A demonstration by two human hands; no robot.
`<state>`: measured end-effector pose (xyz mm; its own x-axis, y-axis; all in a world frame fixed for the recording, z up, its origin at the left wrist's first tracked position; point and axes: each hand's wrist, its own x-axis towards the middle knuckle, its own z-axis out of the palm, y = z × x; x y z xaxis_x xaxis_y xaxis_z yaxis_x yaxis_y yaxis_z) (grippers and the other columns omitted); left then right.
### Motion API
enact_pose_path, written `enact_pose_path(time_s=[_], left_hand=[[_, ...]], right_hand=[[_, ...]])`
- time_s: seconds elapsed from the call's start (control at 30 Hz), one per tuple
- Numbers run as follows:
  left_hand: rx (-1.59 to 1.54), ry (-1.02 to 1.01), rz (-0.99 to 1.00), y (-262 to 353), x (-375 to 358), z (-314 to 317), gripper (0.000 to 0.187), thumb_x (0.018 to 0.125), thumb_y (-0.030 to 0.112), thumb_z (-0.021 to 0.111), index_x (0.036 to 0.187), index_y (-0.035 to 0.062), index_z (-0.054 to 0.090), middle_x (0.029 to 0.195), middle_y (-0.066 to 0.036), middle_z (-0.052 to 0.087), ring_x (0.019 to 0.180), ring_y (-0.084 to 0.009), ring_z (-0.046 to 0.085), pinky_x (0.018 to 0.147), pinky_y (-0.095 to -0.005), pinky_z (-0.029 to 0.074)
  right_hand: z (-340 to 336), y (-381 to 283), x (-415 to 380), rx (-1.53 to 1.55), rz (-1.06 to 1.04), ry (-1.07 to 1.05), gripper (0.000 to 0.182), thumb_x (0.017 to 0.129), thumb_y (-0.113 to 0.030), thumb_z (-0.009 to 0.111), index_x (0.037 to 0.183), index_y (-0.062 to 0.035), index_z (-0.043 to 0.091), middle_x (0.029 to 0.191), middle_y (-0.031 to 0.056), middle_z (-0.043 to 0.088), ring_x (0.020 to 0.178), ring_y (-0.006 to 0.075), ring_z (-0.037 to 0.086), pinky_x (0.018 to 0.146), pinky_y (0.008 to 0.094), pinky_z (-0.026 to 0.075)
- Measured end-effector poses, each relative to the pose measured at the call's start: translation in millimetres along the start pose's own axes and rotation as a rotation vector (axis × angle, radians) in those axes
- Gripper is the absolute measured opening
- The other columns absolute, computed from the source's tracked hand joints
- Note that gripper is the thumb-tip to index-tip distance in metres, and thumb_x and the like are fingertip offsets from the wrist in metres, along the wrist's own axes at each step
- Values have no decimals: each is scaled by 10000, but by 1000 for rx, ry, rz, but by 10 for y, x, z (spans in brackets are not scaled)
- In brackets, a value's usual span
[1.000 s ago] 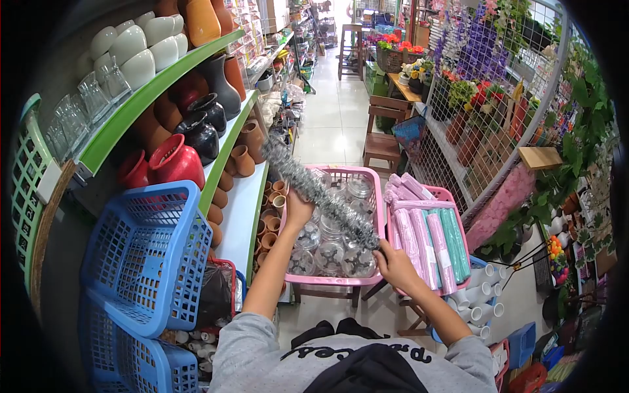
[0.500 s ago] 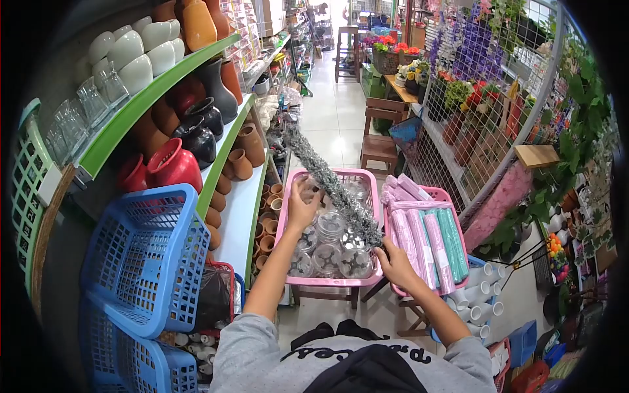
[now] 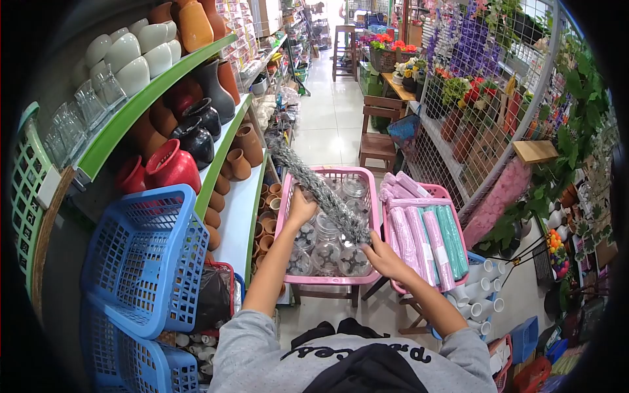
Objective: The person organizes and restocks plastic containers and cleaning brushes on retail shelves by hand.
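A grey, fluffy duster (image 3: 321,191) slants across the pink basket (image 3: 327,280), its far end reaching past the basket's left rim. Its near end is gripped by my right hand (image 3: 383,257), close to the basket's right side. My left hand (image 3: 302,208) is at the left part of the basket, up against the duster's lower edge, with its fingers mostly hidden. Clear round jars (image 3: 326,257) with dark star-like marks fill the basket beneath the duster.
To the right, a second pink basket (image 3: 466,275) holds wrapped pink and teal rolls (image 3: 447,242). Blue baskets (image 3: 141,262) stack at left beside shelves of pots (image 3: 174,167). A wooden chair (image 3: 377,145) and wire rack (image 3: 472,131) stand ahead on the right.
The duster has shifted slightly left and toward me with my right hand. My left hand's fingers, visible by the jars before, are now mostly hidden.
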<state>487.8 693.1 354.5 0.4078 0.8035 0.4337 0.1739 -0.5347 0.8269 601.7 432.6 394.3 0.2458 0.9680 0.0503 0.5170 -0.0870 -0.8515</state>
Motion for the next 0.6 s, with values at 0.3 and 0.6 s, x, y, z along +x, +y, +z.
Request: enact_pose_path(time_s=[0.3, 0.6], left_hand=[[-68, 196, 22, 264, 114, -148, 424, 664, 7, 611, 1044, -30, 429, 952, -215, 605, 925, -343, 596, 777, -381, 449], [-319, 140, 118, 298, 41, -260, 332, 688, -30, 595, 987, 18, 456, 891, -81, 559, 786, -136, 532, 672, -253, 423]], right_hand=[[34, -417, 279, -223, -46, 213, 212, 886, -218, 484, 916, -12, 444, 626, 284, 533, 657, 484, 524, 584, 542, 377], [-203, -359, 259, -137, -165, 219, 203, 880, -205, 488, 915, -11, 438, 663, 284, 538, 681, 473, 531, 590, 520, 396]])
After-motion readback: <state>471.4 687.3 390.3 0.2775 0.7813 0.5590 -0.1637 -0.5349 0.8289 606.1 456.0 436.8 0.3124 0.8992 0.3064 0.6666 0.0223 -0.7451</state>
